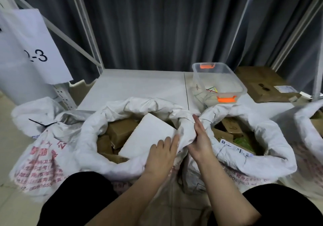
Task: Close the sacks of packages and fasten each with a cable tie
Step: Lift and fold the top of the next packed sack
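Middle sack, mouth rolled down and wide open, stands on the floor against the front edge of the low shelf; brown boxes and one white parcel show inside, the parcel's corner riding about level with the rim. Left hand lies on the near right part of the rolled rim, fingers fairly straight, pressing the fabric; grip reads as relaxed and flat, not curled round anything. Right hand is edge-on at the same rim, fingers extended upward, thumb side hidden in the fold; cannot tell whether it pinches the cloth or only pushes it. No cable tie in either hand. Loose ties lie in the clear tub on the shelf, toward its right front edge. A second open sack touches the first on the right; a third sits at the far right edge of view. At the left, one sack is already cinched with a black cable tie. Likely step: unrolling the rim to gather a neck. Risks: the tall white parcel may leave too little free cloth, so the neck bunches unevenly and a tie slips off; the two rims touch, so fabric from the neighbouring sack could get gathered in; letting go to reach the tub would let the mouth fall open.
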